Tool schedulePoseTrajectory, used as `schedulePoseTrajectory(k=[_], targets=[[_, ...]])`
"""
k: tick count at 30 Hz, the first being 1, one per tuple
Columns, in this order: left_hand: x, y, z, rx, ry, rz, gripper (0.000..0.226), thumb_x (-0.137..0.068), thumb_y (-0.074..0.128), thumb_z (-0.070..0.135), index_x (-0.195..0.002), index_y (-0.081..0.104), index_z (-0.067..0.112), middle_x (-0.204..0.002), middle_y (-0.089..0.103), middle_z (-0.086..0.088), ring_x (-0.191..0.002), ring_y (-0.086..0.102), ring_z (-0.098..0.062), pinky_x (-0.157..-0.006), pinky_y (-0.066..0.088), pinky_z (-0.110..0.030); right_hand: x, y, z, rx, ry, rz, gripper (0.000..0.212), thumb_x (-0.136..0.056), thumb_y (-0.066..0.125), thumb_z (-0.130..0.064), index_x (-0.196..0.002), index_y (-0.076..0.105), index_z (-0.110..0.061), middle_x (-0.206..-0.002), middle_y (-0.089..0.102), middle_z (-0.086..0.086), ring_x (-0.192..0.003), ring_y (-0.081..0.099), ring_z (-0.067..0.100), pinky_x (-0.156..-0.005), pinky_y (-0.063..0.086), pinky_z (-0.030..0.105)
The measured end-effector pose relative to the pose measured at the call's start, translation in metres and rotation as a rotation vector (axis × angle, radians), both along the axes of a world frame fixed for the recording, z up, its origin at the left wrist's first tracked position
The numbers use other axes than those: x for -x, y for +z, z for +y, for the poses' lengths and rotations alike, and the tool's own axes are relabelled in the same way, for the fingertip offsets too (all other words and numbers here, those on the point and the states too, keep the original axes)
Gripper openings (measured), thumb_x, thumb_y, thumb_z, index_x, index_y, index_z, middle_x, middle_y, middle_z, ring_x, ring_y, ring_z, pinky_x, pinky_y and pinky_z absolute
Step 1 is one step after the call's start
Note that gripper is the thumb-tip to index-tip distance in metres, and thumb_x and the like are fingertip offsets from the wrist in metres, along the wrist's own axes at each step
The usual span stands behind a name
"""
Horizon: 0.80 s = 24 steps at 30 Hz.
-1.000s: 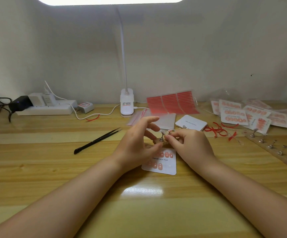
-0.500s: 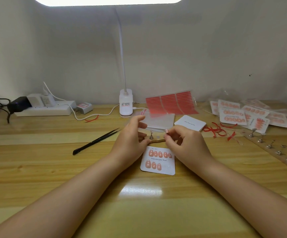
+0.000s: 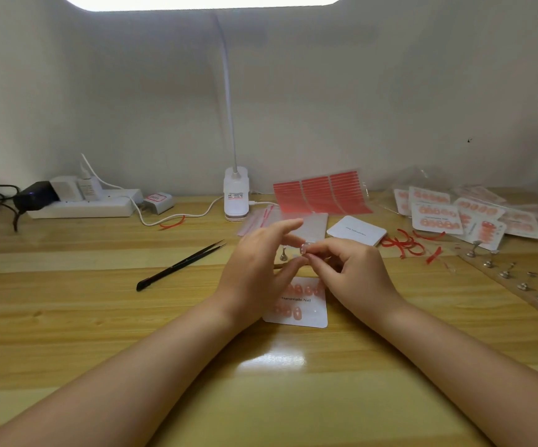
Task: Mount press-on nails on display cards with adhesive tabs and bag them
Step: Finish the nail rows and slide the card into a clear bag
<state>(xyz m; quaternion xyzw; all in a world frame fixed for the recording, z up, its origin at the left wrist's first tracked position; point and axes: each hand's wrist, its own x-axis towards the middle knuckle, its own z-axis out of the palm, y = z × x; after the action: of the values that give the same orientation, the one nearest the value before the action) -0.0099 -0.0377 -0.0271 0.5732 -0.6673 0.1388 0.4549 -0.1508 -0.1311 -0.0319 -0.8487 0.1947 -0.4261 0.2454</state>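
pale pink glossy nail (image 3: 303,248) pinched by fingers (image 3: 322,253) of right hand (image 3: 354,269), left hand (image 3: 256,269) fingers loosely spread.

left hand (image 3: 261,269) opened, fingers lifted and spread above the wooden strip (image 3: 280,267), right hand (image 3: 348,269) pinching the nail (image 3: 303,248) edged slightly left

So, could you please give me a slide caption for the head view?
Right hand pinches a press-on nail near a partly filled display card, left hand open beside it, tweezers nearby.
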Motion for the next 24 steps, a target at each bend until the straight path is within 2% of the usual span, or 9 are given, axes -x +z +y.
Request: schedulePoseTrajectory(k=[2, 5, 7, 9, 13, 17, 20, 22, 24], targets=[[-0.0003, 0.0005, 0.0, 0.028, 0.019, -0.006, 0.052, -0.079, 0.078, 0.01, -0.125, 0.056, 0.0, -0.103, 0.072, -0.005, -0.099, 0.068, -0.024, -0.088, 0.052, -0.048, -0.0006, -0.0003, 0.0, 0.03, 0.005, 0.012, 0.014, -0.084, 0.073, -0.007, -0.097, 0.076, -0.012, -0.082, 0.07, -0.008, -0.073, 0.064, 0.007, -0.067, 0.049, 0.015], [-0.0004, 0.0004, -0.0006, 0.041, 0.024, -0.031, 0.049, -0.08, 0.077, 0.008, -0.124, 0.057, 0.0, -0.101, 0.072, -0.003, -0.096, 0.069, -0.024, -0.086, 0.052, -0.047, -0.0008, -0.0004, -0.0004, 0.058, 0.012, 0.021, 0.013, -0.084, 0.074, -0.007, -0.097, 0.075, -0.01, -0.08, 0.068, -0.01, -0.07, 0.06, -0.003, -0.066, 0.044, 0.009], [-0.0007, 0.0001, -0.0005, 0.043, 0.048, -0.057, 0.045, -0.082, 0.074, 0.009, -0.123, 0.058, 0.001, -0.099, 0.073, 0.001, -0.095, 0.069, -0.021, -0.087, 0.049, -0.041, -0.0005, -0.0007, -0.0001, 0.073, 0.018, 0.023, 0.013, -0.084, 0.073, -0.007, -0.096, 0.075, -0.008, -0.079, 0.064, -0.012, -0.07, 0.058, -0.008, -0.066, 0.042, 0.006], [-0.0007, 0.0005, -0.0002, 0.048, 0.074, -0.074, 0.043, -0.083, 0.073, 0.011, -0.123, 0.059, 0.004, -0.098, 0.074, 0.006, -0.095, 0.069, -0.019, -0.087, 0.045, -0.036, -0.0002, -0.0007, 0.0001, 0.081, 0.019, 0.027, 0.012, -0.084, 0.073, -0.006, -0.095, 0.074, -0.007, -0.078, 0.064, -0.011, -0.068, 0.058, -0.008, -0.065, 0.042, 0.007], [0.0004, 0.001, 0.0005, 0.051, 0.086, -0.055, 0.045, -0.083, 0.073, 0.011, -0.124, 0.058, 0.005, -0.095, 0.074, 0.008, -0.096, 0.069, -0.017, -0.087, 0.042, -0.034, 0.0002, -0.0002, 0.0003, 0.103, 0.021, 0.042, 0.011, -0.084, 0.072, -0.004, -0.094, 0.074, -0.006, -0.078, 0.066, -0.007, -0.065, 0.056, -0.007, -0.065, 0.044, 0.009], [0.0008, 0.0012, 0.0013, 0.025, 0.068, 0.033, 0.049, -0.083, 0.075, 0.01, -0.127, 0.056, 0.007, -0.095, 0.074, 0.008, -0.098, 0.067, -0.015, -0.093, 0.043, -0.039, 0.0007, 0.0013, 0.001, 0.106, 0.041, 0.058, 0.01, -0.085, 0.071, -0.002, -0.093, 0.074, -0.006, -0.078, 0.068, -0.003, -0.064, 0.057, -0.002, -0.064, 0.049, 0.019], [0.0001, 0.0014, 0.0004, -0.012, 0.021, 0.142, 0.051, -0.084, 0.074, 0.01, -0.13, 0.053, 0.007, -0.096, 0.074, 0.006, -0.099, 0.068, -0.013, -0.098, 0.044, -0.048, 0.0004, 0.0026, 0.0016, 0.103, 0.045, 0.056, 0.011, -0.085, 0.07, -0.001, -0.093, 0.073, -0.007, -0.077, 0.067, -0.006, -0.065, 0.057, -0.004, -0.064, 0.049, 0.02], [0.0004, 0.002, 0.0, -0.037, -0.002, 0.221, 0.053, -0.084, 0.075, 0.012, -0.131, 0.051, 0.01, -0.095, 0.074, 0.008, -0.099, 0.068, -0.009, -0.102, 0.043, -0.047, 0.0005, 0.0024, 0.0013, 0.098, 0.047, 0.054, 0.011, -0.085, 0.069, 0.0, -0.093, 0.073, -0.007, -0.076, 0.065, -0.007, -0.064, 0.056, -0.005, -0.064, 0.048, 0.018], [0.0, 0.0032, 0.0006, -0.045, -0.018, 0.273, 0.056, -0.082, 0.077, 0.014, -0.131, 0.051, 0.013, -0.093, 0.074, 0.01, -0.097, 0.067, -0.004, -0.101, 0.045, -0.041, 0.0007, 0.0019, 0.001, 0.094, 0.045, 0.06, 0.01, -0.086, 0.069, -0.002, -0.093, 0.073, -0.007, -0.076, 0.066, -0.005, -0.064, 0.056, -0.004, -0.063, 0.047, 0.017]])
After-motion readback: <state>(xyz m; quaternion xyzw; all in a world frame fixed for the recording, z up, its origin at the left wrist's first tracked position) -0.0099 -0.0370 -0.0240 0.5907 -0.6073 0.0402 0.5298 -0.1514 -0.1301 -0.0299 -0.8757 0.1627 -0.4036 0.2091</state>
